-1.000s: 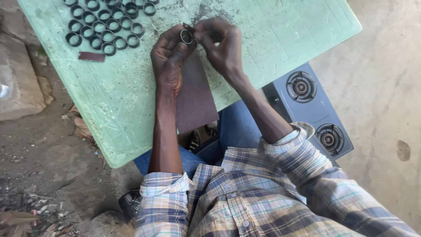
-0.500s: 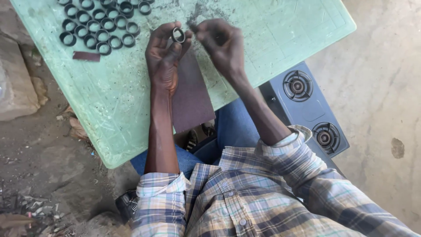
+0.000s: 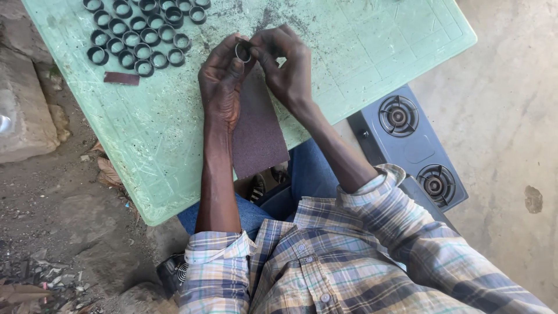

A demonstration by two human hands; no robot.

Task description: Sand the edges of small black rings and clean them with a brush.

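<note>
Left hand: my left hand is closed around a small metal ring, pinching it between thumb and fingertips, upper middle of the frame
Right hand: my right hand is closed too, its fingertips meeting the ring from the other side, so both hands touch it
Ring: held on edge, just above the green table, its open middle facing up toward me
Sandpaper sheet: a dark maroon sheet of sandpaper lies under my wrists and hangs over the table's near edge
Doing it well: I judge a light, even pinch on the rim best, turning the ring bit by bit so no part is missed, and keeping it low over the sheet
Finished-looking pile: a cluster of dark rings sits in rows at the upper left, well apart from my hands
Scrap: 1 small sandpaper strip lies just below that cluster
Edges: the near table edge runs just beneath my forearms; a dropped ring could roll off toward my lap
Open room: bare table to the right of my hands; a 2-burner stove sits on the ground at right, below the table
</note>
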